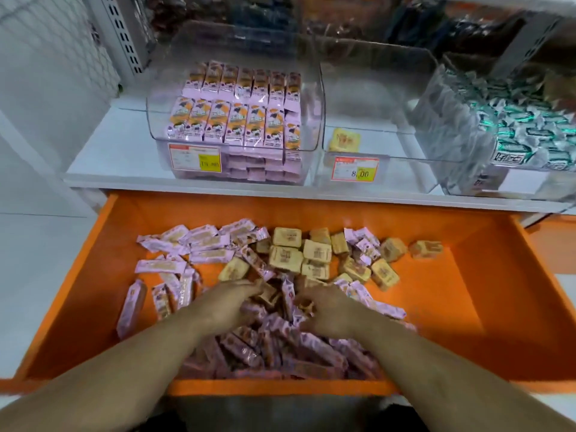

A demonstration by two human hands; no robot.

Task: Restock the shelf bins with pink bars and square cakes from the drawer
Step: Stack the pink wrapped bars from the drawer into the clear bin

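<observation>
Pink bars and square cakes lie mixed across the floor of the orange drawer, pulled out below the white shelf. Bars spread along the drawer's left side and pile thickly toward its front edge, right under both forearms. Cakes cluster near the back wall, from the middle out toward the right, with one cake sitting apart at the far right of the group.

Both hands are down in the heap near the drawer's middle. Left hand reaches in with fingers curled among the wrappers, touching a cake beside it; motion blur hides whether it truly grips anything. Right hand is bent the same way, fingertips buried among bars and a cake, and again I cannot tell what, if anything, it holds.

Up on the shelf, the left clear bin is well stocked, with neat upright rows of pink bars over more stacked flat beneath, and a price tag on its front. Just beside it, the middle bin holds a single square cake at its front left corner, behind its own price tag. At the shelf's right edge, a third bin is full of silver and green packets.
</observation>
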